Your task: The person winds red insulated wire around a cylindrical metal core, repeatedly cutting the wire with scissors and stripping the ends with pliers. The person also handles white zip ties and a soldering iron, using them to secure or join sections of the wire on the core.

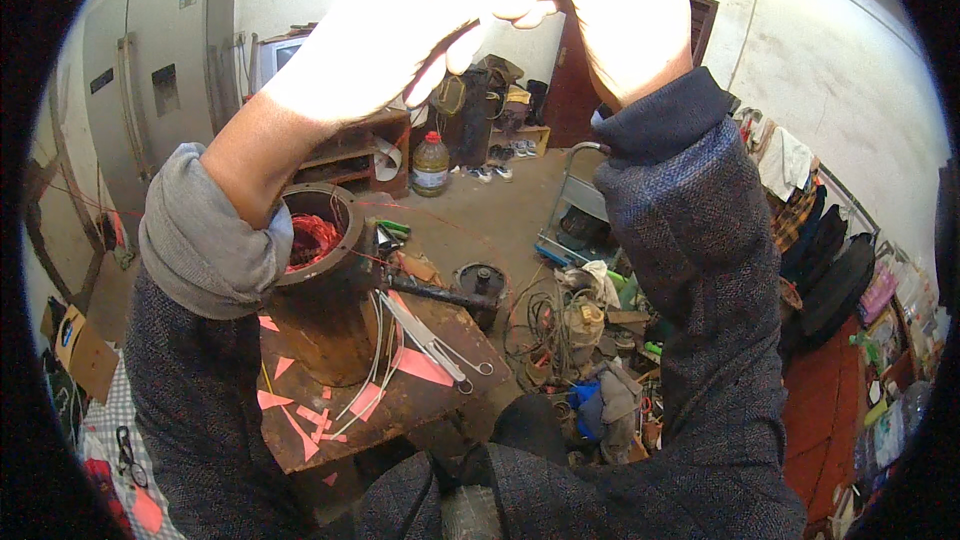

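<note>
Toward the far left corner of the brown wooden counter [410, 412], a heavy metal housing [325, 340] stands upright, partly hidden behind my left sleeve. High above it, close to the camera, are my left hand [400, 25] and my right hand [625, 10], both bleached white by glare. Some fingers look curled inward; I cannot tell whether either hand pinches anything. Both hands are apart from the housing, so I judge this a pause from work on it; handling it would call for lowering them to its open top.

The housing is a hollow cylinder, dark and rust-stained, with a broad grey rim. Tangled red wire [312, 240] fills its mouth, and thin strands trail outside. Nearer the counter's right edge lie pale flexible strips [375, 355], a long ring-handled tool [425, 335] and a pink scrap [424, 367].
</note>
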A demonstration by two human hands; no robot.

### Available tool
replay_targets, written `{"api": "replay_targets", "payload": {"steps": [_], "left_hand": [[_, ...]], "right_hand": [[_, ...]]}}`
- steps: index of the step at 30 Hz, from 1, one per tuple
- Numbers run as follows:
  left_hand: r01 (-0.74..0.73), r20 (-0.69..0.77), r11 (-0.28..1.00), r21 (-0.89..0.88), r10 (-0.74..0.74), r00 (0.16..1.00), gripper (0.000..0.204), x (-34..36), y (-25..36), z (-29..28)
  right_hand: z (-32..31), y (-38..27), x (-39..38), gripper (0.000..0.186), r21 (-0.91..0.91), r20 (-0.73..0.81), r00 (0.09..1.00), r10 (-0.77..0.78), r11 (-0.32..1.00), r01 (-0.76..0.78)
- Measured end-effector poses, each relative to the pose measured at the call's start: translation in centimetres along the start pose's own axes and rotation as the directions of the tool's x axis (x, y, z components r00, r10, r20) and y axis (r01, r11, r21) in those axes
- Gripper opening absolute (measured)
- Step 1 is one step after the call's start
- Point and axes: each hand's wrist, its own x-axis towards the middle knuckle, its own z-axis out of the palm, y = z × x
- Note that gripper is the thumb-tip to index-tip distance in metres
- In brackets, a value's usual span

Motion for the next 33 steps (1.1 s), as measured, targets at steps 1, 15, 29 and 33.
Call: {"api": "replay_targets", "payload": {"steps": [1, 15, 29, 33], "left_hand": [[-0.02, 0.017, 1.0, -0.006, 0.02, 1.0, 0.034, 0.0, -0.1, 0.0], [-0.099, -0.007, 0.988, 0.12, 0.101, 0.995, 0.031, -0.2, -0.9, -0.8], [-0.033, 0.129, 0.998, -0.047, 0.039, 0.991, 0.036, 0.8, -0.6, -1.0], [-0.052, 0.155, 0.98, -0.193, 0.082, 0.984, 0.037, 0.8, -0.9, -0.8]], "right_hand": [[0.0, 0.0, -0.1, 0.02, -0.007, 0.002, 1.0, -0.003, 1.0, 0.003], [0.4, -0.3, 0.3, 0.025, 0.138, 0.001, 1.0, -0.031, 0.99, 0.031], [-1.1, -1.1, -0.4, 0.027, 0.344, 0.23, 0.92, 0.317, 0.858, -0.382], [-1.0, -0.9, -0.6, 0.026, 0.339, 0.193, 0.948, 0.252, 0.89, -0.306]]}}
